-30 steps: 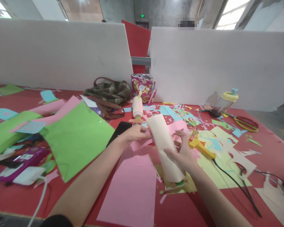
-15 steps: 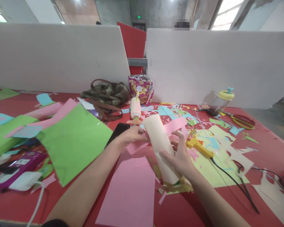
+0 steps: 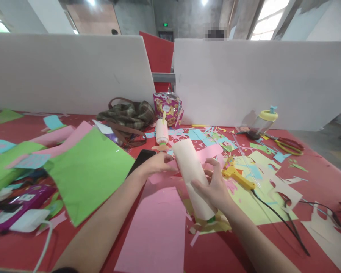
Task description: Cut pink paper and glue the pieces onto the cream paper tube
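A cream paper-wrapped cylinder (image 3: 190, 170) leans slantwise in front of me, with a bit of green at its near end. My right hand (image 3: 213, 185) is closed around its right side, thumb across the front and fingers partly hidden behind. To the left of the cylinder, my left hand (image 3: 159, 163) has its fingers apart and holds nothing. Pink paper (image 3: 159, 177) lies just under those fingers, and another pink strip (image 3: 210, 151) shows behind the cylinder. A large pink sheet (image 3: 156, 227) lies flat nearest to me.
A yellow glue gun (image 3: 238, 177) with a black cord lies right of my hand. A smaller wrapped bottle (image 3: 161, 131), a dark phone (image 3: 140, 161), a green sheet (image 3: 91, 174), scissors (image 3: 290, 146), a clear jar (image 3: 263, 123), a purple power strip (image 3: 22, 204) and paper scraps surround it.
My left fingers have come off the pink paper, which now lies lower on the table. The right hand and the cylinder stay nearly in place. The view has tilted slightly.
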Demonstrator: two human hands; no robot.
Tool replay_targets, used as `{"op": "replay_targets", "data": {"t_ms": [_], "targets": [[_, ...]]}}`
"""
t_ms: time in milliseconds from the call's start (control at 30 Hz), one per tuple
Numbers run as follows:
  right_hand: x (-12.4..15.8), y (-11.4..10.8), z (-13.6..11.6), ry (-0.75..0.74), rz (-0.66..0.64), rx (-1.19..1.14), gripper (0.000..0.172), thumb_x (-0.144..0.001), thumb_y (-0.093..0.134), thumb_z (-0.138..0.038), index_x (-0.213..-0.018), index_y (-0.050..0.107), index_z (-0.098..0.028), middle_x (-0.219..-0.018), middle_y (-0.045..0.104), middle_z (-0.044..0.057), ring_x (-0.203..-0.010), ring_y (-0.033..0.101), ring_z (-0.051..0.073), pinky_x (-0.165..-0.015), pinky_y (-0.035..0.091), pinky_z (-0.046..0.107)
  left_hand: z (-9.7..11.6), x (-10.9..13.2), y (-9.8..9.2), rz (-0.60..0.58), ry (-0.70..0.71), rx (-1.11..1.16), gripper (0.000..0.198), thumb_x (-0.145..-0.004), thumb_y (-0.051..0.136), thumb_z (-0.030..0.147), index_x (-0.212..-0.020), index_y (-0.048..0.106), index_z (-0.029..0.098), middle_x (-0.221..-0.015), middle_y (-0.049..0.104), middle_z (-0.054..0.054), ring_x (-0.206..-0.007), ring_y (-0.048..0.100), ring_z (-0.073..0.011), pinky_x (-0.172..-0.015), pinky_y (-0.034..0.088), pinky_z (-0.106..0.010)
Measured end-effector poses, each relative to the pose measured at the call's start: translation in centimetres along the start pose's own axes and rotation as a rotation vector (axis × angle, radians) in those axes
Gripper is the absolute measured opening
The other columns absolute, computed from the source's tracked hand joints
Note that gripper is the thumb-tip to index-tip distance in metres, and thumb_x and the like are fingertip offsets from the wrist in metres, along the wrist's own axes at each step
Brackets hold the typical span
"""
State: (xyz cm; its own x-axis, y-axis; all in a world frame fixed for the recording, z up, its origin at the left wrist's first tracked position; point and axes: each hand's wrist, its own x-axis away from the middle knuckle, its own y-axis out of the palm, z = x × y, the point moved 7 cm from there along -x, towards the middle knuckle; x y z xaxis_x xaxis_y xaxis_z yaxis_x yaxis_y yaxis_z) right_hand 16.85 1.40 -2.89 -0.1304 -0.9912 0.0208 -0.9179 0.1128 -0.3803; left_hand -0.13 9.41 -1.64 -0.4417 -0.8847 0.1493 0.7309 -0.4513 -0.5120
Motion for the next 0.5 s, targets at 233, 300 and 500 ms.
{"op": "replay_targets", "data": {"t_ms": [233,300,500], "targets": [[-0.7,-0.8,0.7,0.069,0.076,-0.094,0.055,-0.062,0.059,-0.035,-0.106,0.029,-0.026,-0.112,0.039,0.007,-0.082,0.056,0.020,-0.061,0.049,0.030,1.6,1.1,-2.6,0.248,0.054,-0.030,0.040,-0.062,0.060,0.041,-0.093,0.057,0.016,-0.103,0.057,-0.008,-0.094,0.052,-0.0231,-0.082,0.039,-0.035],[-0.8,-0.9,1.0,0.098,0.079,-0.111,0.052,-0.062,0.059,-0.037,-0.104,0.029,-0.026,-0.112,0.040,0.007,-0.079,0.056,0.019,-0.059,0.049,0.030,2.6,1.5,-2.3,0.239,0.062,-0.072,0.034,-0.065,0.057,0.039,-0.089,0.058,0.017,-0.099,0.059,-0.007,-0.091,0.054,-0.0214,-0.081,0.040,-0.034],[-1.5,-1.2,1.2,0.088,0.114,-0.181,0.056,-0.061,0.060,-0.040,-0.105,0.027,-0.027,-0.113,0.038,0.006,-0.076,0.056,0.019,-0.058,0.049,0.032,4.0,2.4,-1.8,0.242,0.033,-0.178,0.022,-0.068,0.054,0.034,-0.081,0.060,0.018,-0.095,0.061,-0.004,-0.083,0.056,-0.0192,-0.074,0.043,-0.029]]}}
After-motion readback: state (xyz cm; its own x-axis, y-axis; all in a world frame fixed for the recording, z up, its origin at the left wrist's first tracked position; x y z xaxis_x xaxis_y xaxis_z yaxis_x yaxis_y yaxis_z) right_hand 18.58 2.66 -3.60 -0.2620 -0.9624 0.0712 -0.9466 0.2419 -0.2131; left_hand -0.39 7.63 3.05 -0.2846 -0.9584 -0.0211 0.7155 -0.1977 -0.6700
